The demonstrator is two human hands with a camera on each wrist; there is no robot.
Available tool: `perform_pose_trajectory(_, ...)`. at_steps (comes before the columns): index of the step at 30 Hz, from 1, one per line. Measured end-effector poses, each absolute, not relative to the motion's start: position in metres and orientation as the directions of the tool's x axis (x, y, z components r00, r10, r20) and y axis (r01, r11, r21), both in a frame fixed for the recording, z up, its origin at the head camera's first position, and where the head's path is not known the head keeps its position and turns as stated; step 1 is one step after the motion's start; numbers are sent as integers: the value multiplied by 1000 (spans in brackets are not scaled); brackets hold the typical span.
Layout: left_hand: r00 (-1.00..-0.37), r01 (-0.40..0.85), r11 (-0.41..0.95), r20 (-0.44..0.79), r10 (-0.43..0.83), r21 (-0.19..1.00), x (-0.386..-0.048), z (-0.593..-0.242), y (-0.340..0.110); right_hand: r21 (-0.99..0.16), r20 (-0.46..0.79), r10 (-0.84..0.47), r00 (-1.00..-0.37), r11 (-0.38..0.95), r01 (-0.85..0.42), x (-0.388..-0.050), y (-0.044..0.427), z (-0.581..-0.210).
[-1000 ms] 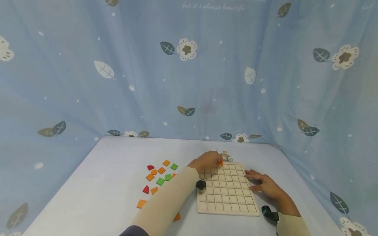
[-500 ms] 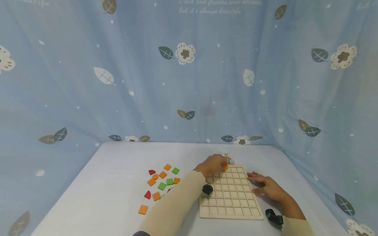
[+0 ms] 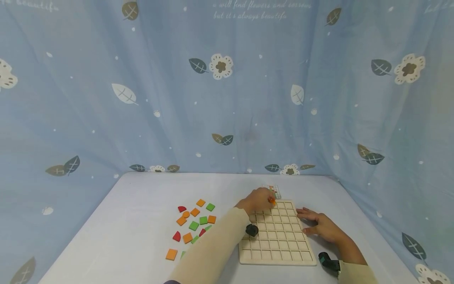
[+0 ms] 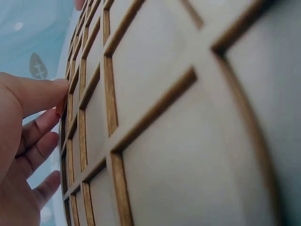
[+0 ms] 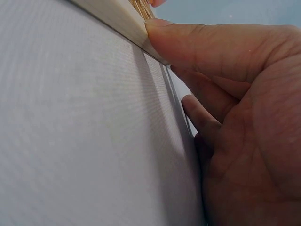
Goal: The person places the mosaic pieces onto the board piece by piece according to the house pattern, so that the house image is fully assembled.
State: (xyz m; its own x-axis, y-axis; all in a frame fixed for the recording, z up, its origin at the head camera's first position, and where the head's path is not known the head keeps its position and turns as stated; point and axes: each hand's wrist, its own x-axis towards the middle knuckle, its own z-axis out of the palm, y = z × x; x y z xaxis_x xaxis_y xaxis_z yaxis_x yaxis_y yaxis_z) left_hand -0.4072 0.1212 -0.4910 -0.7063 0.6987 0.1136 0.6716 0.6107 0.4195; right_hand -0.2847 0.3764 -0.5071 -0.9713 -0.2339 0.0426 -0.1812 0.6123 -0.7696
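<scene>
A pale wooden grid board (image 3: 278, 244) lies on the white table. Over its far edge, my left hand (image 3: 258, 198) pinches a small orange tile (image 3: 272, 200) between thumb and fingers. In the left wrist view the thumb of that left hand (image 4: 28, 117) meets the board's grid, and only a sliver of the tile shows. My right hand (image 3: 320, 225) rests at the board's right edge, fingers extended. Seen from the right wrist, its thumb (image 5: 202, 44) touches the board's side. A printed pattern card (image 3: 276, 192) lies beyond the board, partly behind the left hand.
Loose orange, green and red tiles, such as an orange square (image 3: 172, 254), a green square (image 3: 194, 225) and a red quarter-round (image 3: 177, 236), lie left of the board. The left sleeve (image 3: 213, 248) covers part of them. A blue patterned curtain (image 3: 227, 98) stands behind the table.
My left hand has shifted slightly right along the board's far edge with the orange tile. The right hand keeps its place by the board. The head view has tilted a little.
</scene>
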Motion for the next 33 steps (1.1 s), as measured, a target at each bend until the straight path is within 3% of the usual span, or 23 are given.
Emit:
perform_pose_trajectory(23,-729,632,616,91,678,470,-395,-475,113,-729,40,-232,-972,658,-187,-285,377,-505)
perform_pose_trajectory(26,-727,649,631,101,680,424,-397,-467,104,-713,47,-237,-970,672,-198,-285,378,-504)
perform_pose_trajectory(33,-720,691,696,96,687,198,-397,-444,69,-716,32,-242,-970,672,-191,-285,375,-504)
